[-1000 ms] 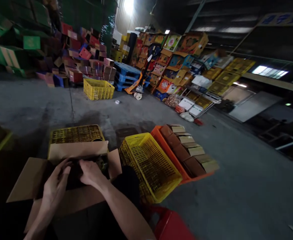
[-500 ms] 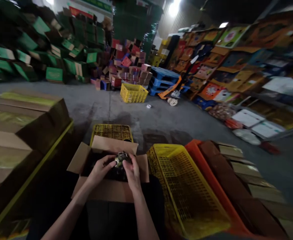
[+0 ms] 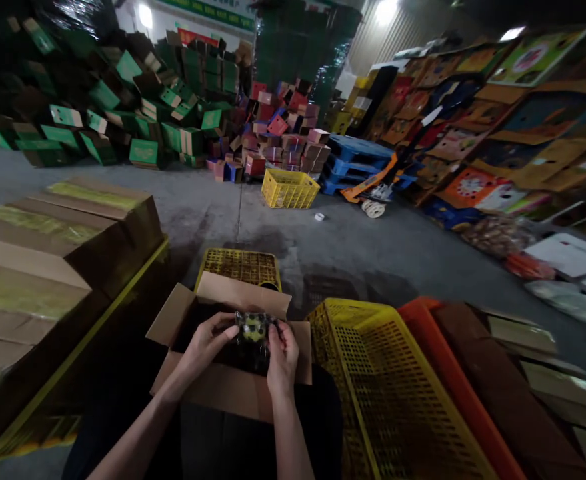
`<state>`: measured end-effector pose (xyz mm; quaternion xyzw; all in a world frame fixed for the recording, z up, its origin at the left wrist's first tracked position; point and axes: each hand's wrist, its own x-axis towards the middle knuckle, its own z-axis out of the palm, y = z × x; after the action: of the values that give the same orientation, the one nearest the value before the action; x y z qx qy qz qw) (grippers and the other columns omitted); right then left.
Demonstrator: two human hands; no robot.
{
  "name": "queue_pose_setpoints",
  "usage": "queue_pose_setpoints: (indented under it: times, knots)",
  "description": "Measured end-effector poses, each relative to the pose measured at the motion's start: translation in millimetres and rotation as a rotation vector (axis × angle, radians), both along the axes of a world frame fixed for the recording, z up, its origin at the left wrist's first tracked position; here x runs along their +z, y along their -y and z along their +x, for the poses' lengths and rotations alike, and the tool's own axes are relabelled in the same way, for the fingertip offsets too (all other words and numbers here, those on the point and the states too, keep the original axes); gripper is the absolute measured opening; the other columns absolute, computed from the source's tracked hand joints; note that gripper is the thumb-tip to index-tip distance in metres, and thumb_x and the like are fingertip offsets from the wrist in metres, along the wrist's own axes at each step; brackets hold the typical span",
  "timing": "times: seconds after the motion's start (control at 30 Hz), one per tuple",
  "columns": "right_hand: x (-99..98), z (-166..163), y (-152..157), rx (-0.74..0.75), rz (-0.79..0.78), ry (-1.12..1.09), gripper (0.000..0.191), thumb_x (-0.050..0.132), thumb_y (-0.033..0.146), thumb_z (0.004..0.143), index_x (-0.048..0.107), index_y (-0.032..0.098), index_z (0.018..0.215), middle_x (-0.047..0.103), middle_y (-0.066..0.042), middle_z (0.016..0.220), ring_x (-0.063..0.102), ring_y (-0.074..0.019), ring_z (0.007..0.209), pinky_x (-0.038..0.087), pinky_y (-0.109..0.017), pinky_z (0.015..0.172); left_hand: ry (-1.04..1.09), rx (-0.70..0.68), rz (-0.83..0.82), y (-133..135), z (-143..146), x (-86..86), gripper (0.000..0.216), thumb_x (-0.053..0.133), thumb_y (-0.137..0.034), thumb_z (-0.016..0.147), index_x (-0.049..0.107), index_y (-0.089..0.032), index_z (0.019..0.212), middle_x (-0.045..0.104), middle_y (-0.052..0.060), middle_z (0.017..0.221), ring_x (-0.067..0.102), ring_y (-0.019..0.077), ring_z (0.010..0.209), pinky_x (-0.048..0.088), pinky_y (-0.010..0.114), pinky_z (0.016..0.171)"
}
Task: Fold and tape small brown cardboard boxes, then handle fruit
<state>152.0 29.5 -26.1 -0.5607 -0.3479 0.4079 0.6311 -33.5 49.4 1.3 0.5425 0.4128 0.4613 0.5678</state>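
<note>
Between my two hands is a small shiny clear plastic packet with something yellow-green and dark in it; its exact contents I cannot make out. My left hand pinches its left edge between thumb and fingers. On the other side, my right hand grips the right edge the same way. The packet is held over an open cardboard box whose flaps are folded outward. Dark, shiny items lie inside the box, too dim to tell apart. The box rests at my lap, against my dark-clothed legs.
A yellow plastic crate stands at my right, beside an orange crate holding taped cartons. Taped cardboard boxes sit at my left. Another yellow crate is just beyond the box. Farther off are blue pallets and a pallet jack.
The packet has gone from bunched and rounded to spread flat between my hands. My right hand has moved outward to its right edge. The whole view has shifted slightly left.
</note>
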Motion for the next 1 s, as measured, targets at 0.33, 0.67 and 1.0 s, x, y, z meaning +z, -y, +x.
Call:
queue_pose_setpoints:
  times: [0.33,0.67,1.0]
  knots:
    - [16.8,-4.4,5.0,0.068,-0.01,0.148,0.037,0.069,0.053,0.084,0.072,0.019,0.1,0.075,-0.006,0.092,0.07,-0.0214,0.082,0.056,-0.029,0.073,-0.133,0.202,0.043,0.9,0.6,-13.1,0.033,0.056,-0.048,0.094,0.067,-0.017,0.089,0.063,0.0,0.079,0.055,0.0155,0.074,0.041,0.024,0.067]
    - [7.8,-1.2,6.8,0.058,-0.005,0.12,0.034,0.071,0.048,0.084,0.071,0.019,0.101,0.074,-0.006,0.097,0.07,-0.022,0.087,0.056,-0.031,0.077,-0.093,0.193,0.024,5.6,4.2,2.0,0.037,0.053,-0.051,0.096,0.065,-0.018,0.109,0.07,0.006,0.1,0.063,0.0217,0.096,0.048,0.029,0.083]
    - [18.8,-3.9,10.5,0.108,0.003,0.142,0.028,0.066,0.047,0.089,0.071,0.021,0.098,0.074,-0.005,0.095,0.07,-0.0222,0.091,0.057,-0.032,0.083,-0.036,0.05,0.015,2.1,2.3,3.7,0.039,0.056,-0.052,0.093,0.068,-0.016,0.104,0.071,0.007,0.096,0.065,0.0218,0.089,0.053,0.028,0.076]
